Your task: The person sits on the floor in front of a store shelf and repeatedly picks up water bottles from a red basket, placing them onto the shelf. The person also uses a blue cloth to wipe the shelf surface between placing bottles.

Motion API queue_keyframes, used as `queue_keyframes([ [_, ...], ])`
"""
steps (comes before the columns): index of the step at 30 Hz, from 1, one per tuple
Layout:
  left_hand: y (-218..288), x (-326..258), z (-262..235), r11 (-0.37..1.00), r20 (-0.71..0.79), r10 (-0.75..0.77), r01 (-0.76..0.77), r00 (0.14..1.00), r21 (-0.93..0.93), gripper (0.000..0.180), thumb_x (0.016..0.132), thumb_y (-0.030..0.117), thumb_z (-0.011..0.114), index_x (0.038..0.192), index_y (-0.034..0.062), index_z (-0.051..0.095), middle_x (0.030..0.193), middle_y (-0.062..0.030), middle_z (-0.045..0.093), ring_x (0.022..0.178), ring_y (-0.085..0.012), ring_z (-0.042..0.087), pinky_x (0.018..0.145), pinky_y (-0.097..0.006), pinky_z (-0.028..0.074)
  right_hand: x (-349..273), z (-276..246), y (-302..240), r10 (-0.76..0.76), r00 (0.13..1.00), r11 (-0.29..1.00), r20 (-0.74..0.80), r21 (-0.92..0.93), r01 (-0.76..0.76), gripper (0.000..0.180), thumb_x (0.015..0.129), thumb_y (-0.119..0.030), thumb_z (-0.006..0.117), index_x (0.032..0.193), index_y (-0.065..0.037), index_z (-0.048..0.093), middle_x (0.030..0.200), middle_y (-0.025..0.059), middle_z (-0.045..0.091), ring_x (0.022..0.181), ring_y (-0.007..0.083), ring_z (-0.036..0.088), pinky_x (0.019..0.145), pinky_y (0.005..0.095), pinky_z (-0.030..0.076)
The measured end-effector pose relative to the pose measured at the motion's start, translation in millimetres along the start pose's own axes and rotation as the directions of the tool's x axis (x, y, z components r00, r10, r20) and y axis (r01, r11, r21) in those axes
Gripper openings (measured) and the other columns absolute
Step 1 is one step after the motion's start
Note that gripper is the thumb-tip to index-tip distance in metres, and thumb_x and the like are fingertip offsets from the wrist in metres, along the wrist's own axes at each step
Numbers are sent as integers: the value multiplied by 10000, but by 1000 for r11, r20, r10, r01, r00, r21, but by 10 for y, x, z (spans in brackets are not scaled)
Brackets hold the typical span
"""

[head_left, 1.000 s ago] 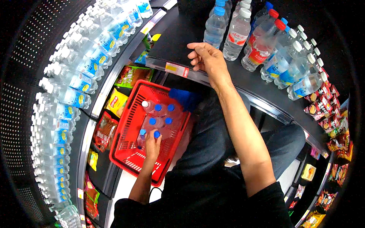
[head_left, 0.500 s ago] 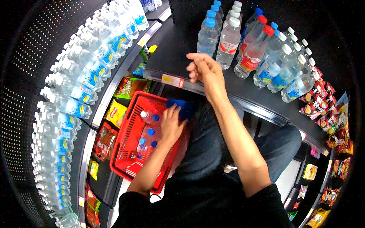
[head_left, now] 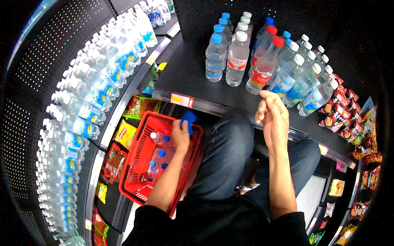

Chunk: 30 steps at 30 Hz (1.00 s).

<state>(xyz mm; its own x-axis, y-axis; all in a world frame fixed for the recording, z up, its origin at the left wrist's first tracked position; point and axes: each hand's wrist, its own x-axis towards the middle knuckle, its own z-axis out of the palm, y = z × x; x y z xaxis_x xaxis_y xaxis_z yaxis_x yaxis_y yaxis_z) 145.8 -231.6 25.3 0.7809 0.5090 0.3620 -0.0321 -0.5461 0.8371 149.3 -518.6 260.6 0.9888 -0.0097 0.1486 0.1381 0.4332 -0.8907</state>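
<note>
My left hand (head_left: 180, 137) is over the far right corner of a red shopping basket (head_left: 141, 197), its fingers closed on a deep blue, crumpled cloth-like thing (head_left: 188, 121). Its exact kind is not clear. Several clear plastic bottles (head_left: 157, 138) lie in the basket, most with blue caps and one with a white cap. My right hand (head_left: 274, 117) is raised in front of the shelf edge, empty, its fingers loosely bent and slightly apart. Just beyond it on the shelf stand a red-capped bottle (head_left: 262, 69) and a white-capped bottle with a blue label (head_left: 285, 78).
Rows of water bottles (head_left: 88, 110) line the left shelf. The black shelf (head_left: 184, 78) ahead also carries blue-capped bottles (head_left: 215, 59) and white-capped bottles (head_left: 238, 59). Snack packets (head_left: 340, 110) are heaped at right; bagged snacks (head_left: 126, 133) lie left of the basket. My knees (head_left: 230, 143) are close to the shelf edge.
My right hand has drawn back from the shelf toward the right and nearer to me. My left hand has shifted slightly left and nearer, with the blue thing now lifted and bunched at its fingers.
</note>
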Motion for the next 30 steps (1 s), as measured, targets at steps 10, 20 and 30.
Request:
queue_keyframes([
  [10, 1076, 184, -78, 930, -14, 12, -16, 1000, -368, 387, 975, 120, 673, 1311, 0, 522, 1267, -81, 569, 1159, -182, 546, 1010, -322, 434, -236, -164, 44, 39, 998, 999, -47, 16, -38, 239, 1055, -209, 545, 1148, -20, 657, 772, 14, 596, 631, 103, 552, 561, 262, 476],
  [20, 826, 707, 77, 974, -105, 209, -216, 972, -61, 255, 883, 76, 663, 1125, 9, 624, 1102, -179, 615, 1083, -365, 583, 969, -443, 455, -362, -345, 130, 96, 988, 994, -124, -44, -102, 231, 1063, -212, 531, 1128, -27, 653, 764, 14, 589, 626, 97, 544, 558, 247, 477],
  [30, -52, 2068, -693, 987, -326, 137, -102, 935, 122, 259, 936, 196, 672, 1077, -17, 631, 1028, -182, 650, 995, -342, 617, 915, -420, 469, -417, -201, 242, 150, 987, 988, -58, -34, -152, 244, 1057, -232, 554, 1120, -23, 663, 765, 27, 608, 629, 99, 554, 571, 245, 488],
])
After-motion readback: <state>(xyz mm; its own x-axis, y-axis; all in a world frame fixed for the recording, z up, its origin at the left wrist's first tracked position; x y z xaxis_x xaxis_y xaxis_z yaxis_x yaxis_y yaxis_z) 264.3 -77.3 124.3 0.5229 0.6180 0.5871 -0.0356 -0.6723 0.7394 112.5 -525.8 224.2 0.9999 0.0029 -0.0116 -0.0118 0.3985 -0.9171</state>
